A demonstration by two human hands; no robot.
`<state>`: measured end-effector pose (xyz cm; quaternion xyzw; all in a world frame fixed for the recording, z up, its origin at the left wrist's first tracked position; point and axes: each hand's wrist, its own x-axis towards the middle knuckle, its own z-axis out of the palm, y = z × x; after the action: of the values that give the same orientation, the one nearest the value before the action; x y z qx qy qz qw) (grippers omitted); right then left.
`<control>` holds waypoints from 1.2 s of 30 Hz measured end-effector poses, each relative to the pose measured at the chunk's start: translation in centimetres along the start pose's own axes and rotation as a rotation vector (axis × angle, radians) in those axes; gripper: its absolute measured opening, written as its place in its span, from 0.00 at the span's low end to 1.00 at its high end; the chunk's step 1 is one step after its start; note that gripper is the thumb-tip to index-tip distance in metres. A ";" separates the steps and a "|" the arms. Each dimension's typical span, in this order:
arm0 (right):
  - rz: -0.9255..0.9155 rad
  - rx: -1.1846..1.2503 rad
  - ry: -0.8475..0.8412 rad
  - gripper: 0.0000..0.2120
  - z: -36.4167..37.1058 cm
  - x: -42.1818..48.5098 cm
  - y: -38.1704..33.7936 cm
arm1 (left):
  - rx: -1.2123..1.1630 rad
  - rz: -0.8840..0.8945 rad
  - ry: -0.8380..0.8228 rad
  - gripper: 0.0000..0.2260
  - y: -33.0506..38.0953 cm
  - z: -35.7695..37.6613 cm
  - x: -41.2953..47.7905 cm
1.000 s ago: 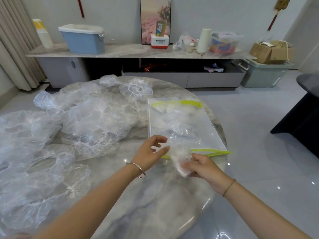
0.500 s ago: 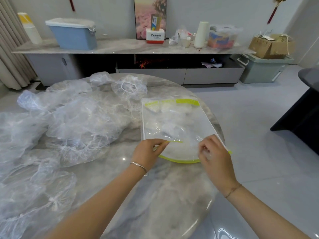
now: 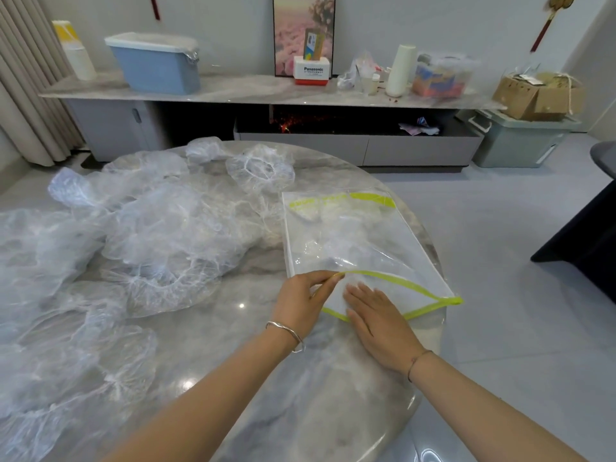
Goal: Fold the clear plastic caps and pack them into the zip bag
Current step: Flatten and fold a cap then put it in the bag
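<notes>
Crinkled clear plastic caps sprawl in a loose heap over the left of the marble worktop. Just beside them lies the zip bag, its green-edged mouth gaping toward the person, with hazy pale folded plastic inside. The left hand pinches the upper lip; the right hand lies flat in the mouth, fingers straight

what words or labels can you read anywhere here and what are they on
"Panasonic": on the white and red box on the sideboard.
Small line under that brand name: too small to read.
Print in the yellow-green strip at the far end of the zip bag: blurred, unreadable.
Print on the card standing on that box: too blurred to read.
Tag on the cardboard box: too small to read.
</notes>
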<state>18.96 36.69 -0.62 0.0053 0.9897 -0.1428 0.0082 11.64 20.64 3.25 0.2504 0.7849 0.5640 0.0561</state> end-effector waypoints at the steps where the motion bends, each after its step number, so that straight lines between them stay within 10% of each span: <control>1: 0.010 -0.041 -0.024 0.52 0.0 0.5 0.1 | 0.011 0.018 -0.009 0.08 0.0 -0.1 -0.1; 12: 0.498 -0.127 -0.039 0.25 -2.6 5.7 4.6 | 0.005 0.009 0.006 0.08 -0.9 -0.4 -0.4; 21: 0.140 -0.082 -0.060 0.45 -2.7 -2.1 0.5 | 0.219 -0.013 -0.147 0.12 -1.4 0.0 -0.2; 26: -0.038 0.027 -0.167 0.31 -3.0 -5.3 -3.5 | 0.770 -0.022 -0.520 0.40 -2.6 -3.3 -2.8; 36: -0.211 0.120 -0.157 0.23 -1.2 -2.3 -10.6 | 1.347 -0.462 -0.311 0.37 -3.7 -18.5 -9.9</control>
<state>21.11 26.86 3.57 -0.1097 0.9708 -0.2016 0.0703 12.11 -0.63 4.57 0.1358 0.9775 -0.1098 0.1182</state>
